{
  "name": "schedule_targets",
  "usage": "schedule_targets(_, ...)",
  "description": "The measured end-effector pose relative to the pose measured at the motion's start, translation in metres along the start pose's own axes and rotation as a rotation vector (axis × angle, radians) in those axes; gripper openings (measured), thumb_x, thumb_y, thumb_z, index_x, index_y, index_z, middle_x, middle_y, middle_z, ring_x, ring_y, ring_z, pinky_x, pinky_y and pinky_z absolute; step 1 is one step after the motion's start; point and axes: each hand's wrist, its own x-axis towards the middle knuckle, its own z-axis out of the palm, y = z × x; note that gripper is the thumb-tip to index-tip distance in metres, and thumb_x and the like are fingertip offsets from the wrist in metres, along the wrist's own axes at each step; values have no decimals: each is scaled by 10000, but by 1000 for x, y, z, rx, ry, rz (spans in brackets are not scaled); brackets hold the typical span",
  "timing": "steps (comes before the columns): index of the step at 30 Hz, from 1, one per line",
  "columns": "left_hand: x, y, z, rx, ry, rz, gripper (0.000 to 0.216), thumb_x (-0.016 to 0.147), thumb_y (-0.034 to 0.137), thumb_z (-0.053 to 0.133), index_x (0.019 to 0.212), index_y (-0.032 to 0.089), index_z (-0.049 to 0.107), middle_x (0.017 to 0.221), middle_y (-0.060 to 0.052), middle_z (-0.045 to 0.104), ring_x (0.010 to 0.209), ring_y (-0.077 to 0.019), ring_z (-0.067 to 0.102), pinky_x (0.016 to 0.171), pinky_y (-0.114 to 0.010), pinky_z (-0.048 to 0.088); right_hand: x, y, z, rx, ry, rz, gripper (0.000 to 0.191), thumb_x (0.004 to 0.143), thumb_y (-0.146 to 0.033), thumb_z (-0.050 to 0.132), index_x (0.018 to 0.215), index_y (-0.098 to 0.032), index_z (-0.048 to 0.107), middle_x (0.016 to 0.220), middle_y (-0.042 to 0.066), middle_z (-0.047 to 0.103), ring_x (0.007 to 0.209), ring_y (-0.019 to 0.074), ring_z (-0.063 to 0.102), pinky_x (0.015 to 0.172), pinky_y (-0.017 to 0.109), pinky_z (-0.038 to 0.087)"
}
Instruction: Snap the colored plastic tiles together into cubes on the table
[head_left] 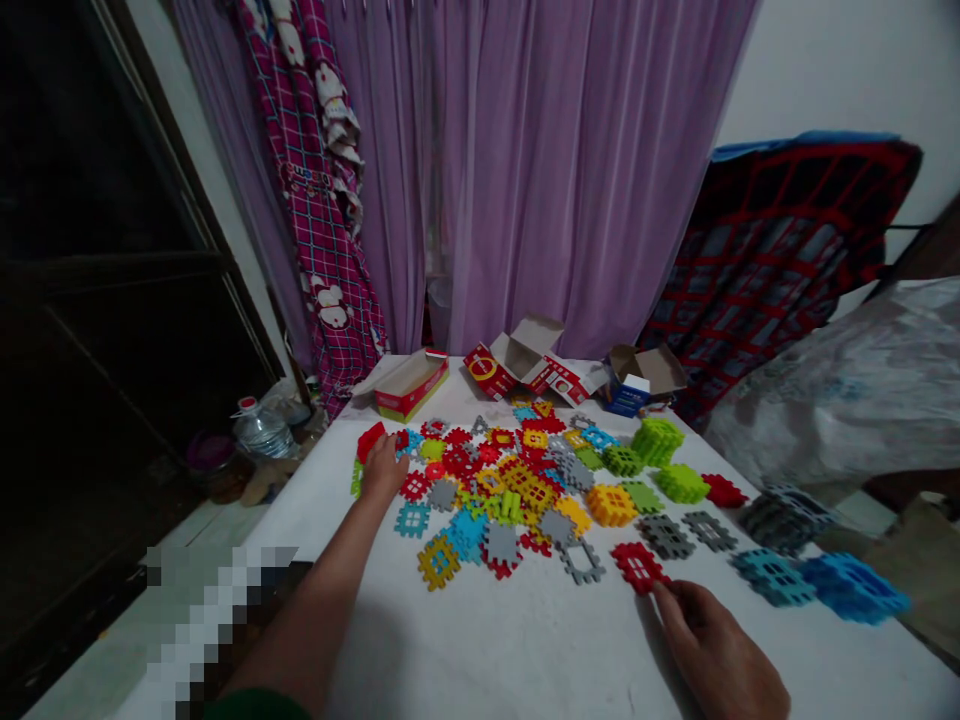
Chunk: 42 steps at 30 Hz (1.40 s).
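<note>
On the left side of the pile, my left hand [385, 468] has its fingers closed on a red plastic building tile [370, 440]; part of that tile is hidden by the fingers. A green tile [356, 478] lies just beside this hand. My right hand [720, 650], at the front right of the table, pinches the edge of a red window tile [636, 567] between thumb and fingers. A grey frame tile [582, 561] lies left of it. Between both hands spreads a loose heap of interlocking tiles, with a yellow window tile [439, 562] near its front edge.
Sorted stacks stand on the right: light green tiles [658, 441], yellow tiles [611, 505], dark grey tiles [784, 518], teal tiles [772, 577] and blue tiles [855, 587]. Open cardboard boxes, including a red one [491, 372] and a blue one [628, 395], line the back of the white table [465, 660].
</note>
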Motion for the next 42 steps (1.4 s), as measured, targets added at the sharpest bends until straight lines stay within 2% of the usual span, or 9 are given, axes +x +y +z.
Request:
schedule_targets(3,9,-6,9,18,-21,-12,449,802,207,597,1243,116,594,1345,-173,573,1302,-305,485,1097,-409,372,1,1,-2,-1,-27,-6,662,791,-720,276,1103,-275,654,1071,76,723,929,297,673,720,377,500)
schedule_targets(8,7,-5,16,31,-62,32,357,824,209,600,1175,150,625,1262,-136,633,1190,-250,570,1039,-357,414,1,1,-4,-28,-53,0,687,794,-723,247,1143,-282,644,1073,77,721,938,300,674,738,379,505)
schedule_targets(20,8,-10,3,-41,-76,123,118,742,183,647,857,192,672,970,-47,677,949,-185,620,872,-287,465,4,1,-4,-13,-12,9,633,781,-689,293,1068,-290,693,1051,75,734,896,305,686,699,383,516)
schedule_targets(26,8,-18,0,-123,-18,133,56,748,170,617,782,178,661,896,-62,689,903,-208,633,829,-319,492,4,5,-1,18,41,-21,600,786,-684,307,1025,-303,704,968,66,748,837,300,691,651,373,511)
schedule_targets(29,2,-16,-4,-167,18,165,80,750,142,597,794,184,649,929,-56,681,937,-198,633,856,-313,498,5,7,1,27,62,-30,586,790,-681,318,1011,-303,709,949,71,749,814,298,689,631,368,503)
schedule_targets(32,-13,-1,-5,-256,71,213,142,759,145,593,883,201,633,1018,-51,656,1003,-188,616,888,-324,505,5,7,2,34,68,-39,575,791,-679,330,1007,-305,710,964,72,747,815,299,686,632,371,497)
schedule_targets(35,-38,25,-1,-501,124,265,221,744,135,595,951,211,602,1059,-47,628,1025,-182,608,863,-322,529,5,7,2,36,68,-39,554,799,-660,337,1007,-304,707,960,65,747,818,292,685,627,361,490)
schedule_targets(38,-69,56,7,-638,105,327,252,758,147,600,1001,211,581,1110,-56,612,1072,-188,596,864,-324,537,4,6,2,45,80,-37,537,808,-635,341,1017,-296,701,951,59,747,822,282,683,630,350,484)
schedule_targets(42,-105,93,20,-662,26,462,334,755,107,602,1065,226,565,1160,-67,593,1123,-204,576,939,-374,517,0,0,5,100,135,-45,504,802,-590,357,996,-277,701,908,54,748,790,266,678,619,336,476)
